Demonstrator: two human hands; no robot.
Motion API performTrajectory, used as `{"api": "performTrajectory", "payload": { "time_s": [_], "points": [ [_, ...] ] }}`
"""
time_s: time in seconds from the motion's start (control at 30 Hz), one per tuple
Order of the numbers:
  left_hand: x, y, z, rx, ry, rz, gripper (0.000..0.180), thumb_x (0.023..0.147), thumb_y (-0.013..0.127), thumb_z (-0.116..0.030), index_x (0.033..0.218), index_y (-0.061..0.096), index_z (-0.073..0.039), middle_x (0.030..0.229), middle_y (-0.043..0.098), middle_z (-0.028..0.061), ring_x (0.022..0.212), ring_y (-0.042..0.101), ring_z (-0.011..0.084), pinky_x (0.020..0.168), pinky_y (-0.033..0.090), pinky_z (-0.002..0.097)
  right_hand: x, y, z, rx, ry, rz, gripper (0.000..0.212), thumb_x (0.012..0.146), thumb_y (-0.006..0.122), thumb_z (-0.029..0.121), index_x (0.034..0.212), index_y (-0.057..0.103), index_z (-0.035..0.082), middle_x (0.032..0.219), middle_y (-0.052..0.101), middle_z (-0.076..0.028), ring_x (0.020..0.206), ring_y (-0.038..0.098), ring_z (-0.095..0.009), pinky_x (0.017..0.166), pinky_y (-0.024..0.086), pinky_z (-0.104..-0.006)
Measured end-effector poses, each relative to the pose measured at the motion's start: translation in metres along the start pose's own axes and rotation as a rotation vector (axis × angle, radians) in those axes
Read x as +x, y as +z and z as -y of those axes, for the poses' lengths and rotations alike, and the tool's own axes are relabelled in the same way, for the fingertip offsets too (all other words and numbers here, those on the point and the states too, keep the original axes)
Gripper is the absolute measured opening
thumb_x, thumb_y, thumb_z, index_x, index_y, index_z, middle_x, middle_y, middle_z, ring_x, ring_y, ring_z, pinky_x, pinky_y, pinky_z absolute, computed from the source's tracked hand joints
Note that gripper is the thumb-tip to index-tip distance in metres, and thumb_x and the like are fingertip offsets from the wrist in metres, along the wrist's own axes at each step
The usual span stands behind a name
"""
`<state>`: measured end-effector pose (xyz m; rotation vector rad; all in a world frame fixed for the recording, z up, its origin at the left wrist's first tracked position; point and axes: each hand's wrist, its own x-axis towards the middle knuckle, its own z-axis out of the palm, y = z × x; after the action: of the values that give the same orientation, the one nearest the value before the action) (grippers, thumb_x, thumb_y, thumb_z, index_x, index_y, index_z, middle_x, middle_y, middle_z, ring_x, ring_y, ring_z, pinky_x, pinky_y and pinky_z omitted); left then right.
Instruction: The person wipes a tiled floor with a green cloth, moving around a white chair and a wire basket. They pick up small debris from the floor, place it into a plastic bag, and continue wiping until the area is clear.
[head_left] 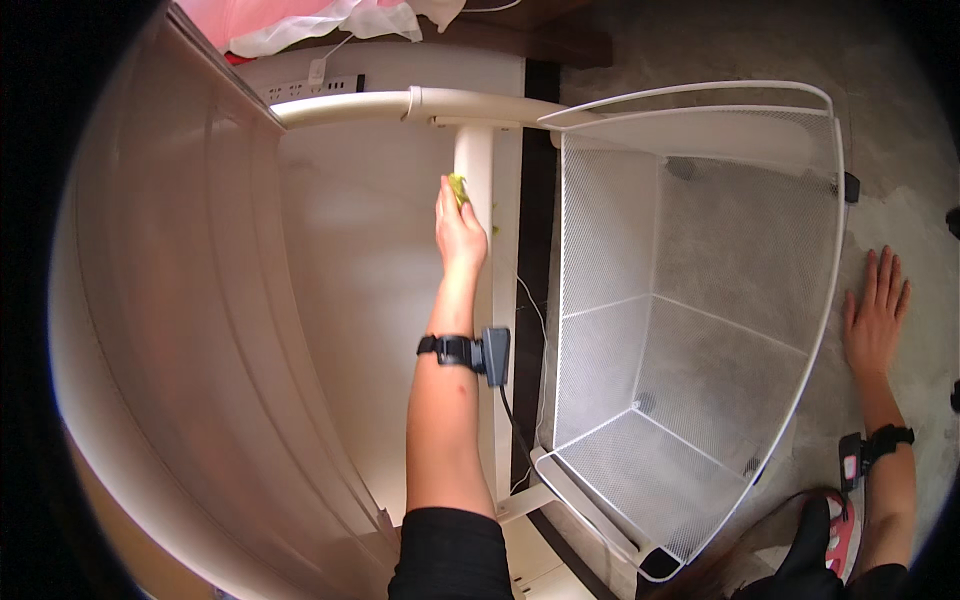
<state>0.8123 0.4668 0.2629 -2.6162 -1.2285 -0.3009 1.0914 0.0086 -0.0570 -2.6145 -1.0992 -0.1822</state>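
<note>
Along a white beam (476,150), the left hand (462,238) reaches out with fingers straight and pressed together, a crumpled yellow-green cloth (457,188) pinched between them and the thumb at the beam's left edge; how firmly it presses cannot be told. A black strap (453,351) circles the forearm. Just to the right stands a white wire-mesh basket (605,205) on dark casters (852,187). Beyond it, the right hand (876,318) lies palm down on the gray floor (760,55), fingers slightly spread, near a red-and-white shoe (841,535). Farther forward, a power strip (315,89) sits below pink fabric (285,22).
</note>
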Motion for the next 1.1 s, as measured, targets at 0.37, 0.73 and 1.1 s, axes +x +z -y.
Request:
{"api": "performTrajectory", "payload": {
  "time_s": [0.37, 0.73, 1.1],
  "points": [
    [0.080, 0.020, -0.070, -0.304, -0.112, -0.494, 0.022, 0.078, 0.067, 0.001, 0.099, 0.068, -0.005, 0.099, 0.071, 0.0138, 0.096, 0.069, 0.0317, 0.088, 0.053, 0.0401, 0.005, -0.002, -0.001, 0.094, 0.054, 0.137, 0.070, 0.098, 0.048, 0.032, 0.159, 0.022, 0.010, 0.167, 0.016, -0.009, 0.154, 0.011, -0.027, 0.125, 0.008, -0.0486],
    [0.144, 0.006, -0.033, -0.907, -0.386, -0.358, 0.061, 0.075, 0.072, -0.015, 0.129, 0.051, 0.002, 0.117, 0.062, 0.0127, 0.104, 0.061, 0.0260, 0.096, 0.047, 0.0375, 0.004, -0.009, -0.001, 0.083, 0.088, 0.153, 0.070, 0.096, 0.049, 0.032, 0.158, 0.025, 0.011, 0.167, 0.016, -0.009, 0.154, 0.012, -0.028, 0.125, 0.006, -0.0481],
    [0.099, -0.013, -0.096, -0.221, 0.326, -0.493, 0.033, 0.072, 0.061, 0.006, 0.101, 0.072, -0.003, 0.103, 0.066, 0.0130, 0.097, 0.064, 0.0314, 0.086, 0.054, 0.0415, 0.003, -0.013, 0.001, 0.090, 0.089, 0.156, 0.071, 0.094, 0.051, 0.030, 0.158, 0.026, 0.011, 0.167, 0.016, -0.009, 0.154, 0.011, -0.028, 0.126, 0.005, -0.0477]
  ]
}}
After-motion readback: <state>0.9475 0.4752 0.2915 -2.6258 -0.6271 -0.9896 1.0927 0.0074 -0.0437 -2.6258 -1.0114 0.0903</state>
